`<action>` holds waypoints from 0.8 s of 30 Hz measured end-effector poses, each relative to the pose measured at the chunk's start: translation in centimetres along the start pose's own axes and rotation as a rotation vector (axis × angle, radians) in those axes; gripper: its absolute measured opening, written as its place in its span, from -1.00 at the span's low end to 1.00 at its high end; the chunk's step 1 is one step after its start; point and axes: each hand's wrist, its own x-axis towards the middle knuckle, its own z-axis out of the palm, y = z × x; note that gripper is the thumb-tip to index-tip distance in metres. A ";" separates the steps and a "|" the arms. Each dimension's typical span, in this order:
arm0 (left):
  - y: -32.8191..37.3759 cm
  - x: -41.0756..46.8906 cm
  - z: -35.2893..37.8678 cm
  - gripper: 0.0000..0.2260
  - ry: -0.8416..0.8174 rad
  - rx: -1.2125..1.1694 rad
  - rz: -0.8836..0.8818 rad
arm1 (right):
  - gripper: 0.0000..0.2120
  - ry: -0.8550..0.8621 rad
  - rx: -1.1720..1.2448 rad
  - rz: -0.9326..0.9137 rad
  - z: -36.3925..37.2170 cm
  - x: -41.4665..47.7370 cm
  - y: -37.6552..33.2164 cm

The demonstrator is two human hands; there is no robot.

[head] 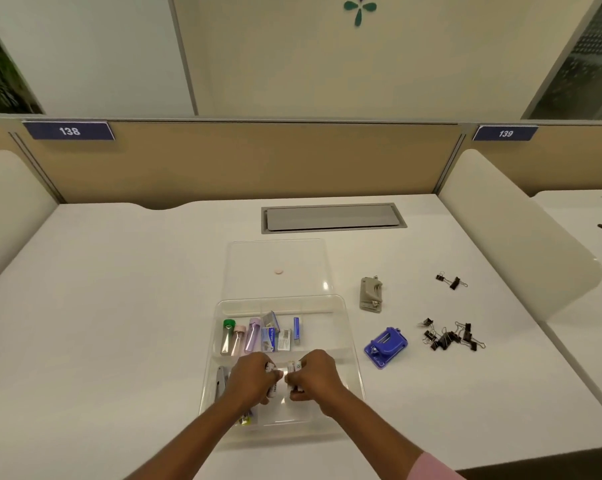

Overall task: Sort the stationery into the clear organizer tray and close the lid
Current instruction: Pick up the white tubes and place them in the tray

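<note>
Clear plastic let you see every compartment of the organizer tray [348,327], which sat near you in the middle of the surface [119,306], its lid [292,254] lying flat just behind it, presumably so both hands could reach in freely. Your left hand [249,377] and right hand [315,374] were each curled around small white items over the near compartment, knuckles nearly touching; what exactly they pinched was too small to tell. You likely held them low so they would drop into the right slot. Three capped tubes [239,336] and staple boxes [279,336] already lay in the middle row. Outside, to your right, waited a grey punch [371,294], a blue punch [385,346] and scattered binder clips [450,336], so sorting looked about half done.
</note>
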 end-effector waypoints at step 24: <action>0.9 1.0 1.5 -0.87 -0.025 0.104 -0.047 | -0.61 0.077 -0.070 -0.039 2.1 -0.4 1.1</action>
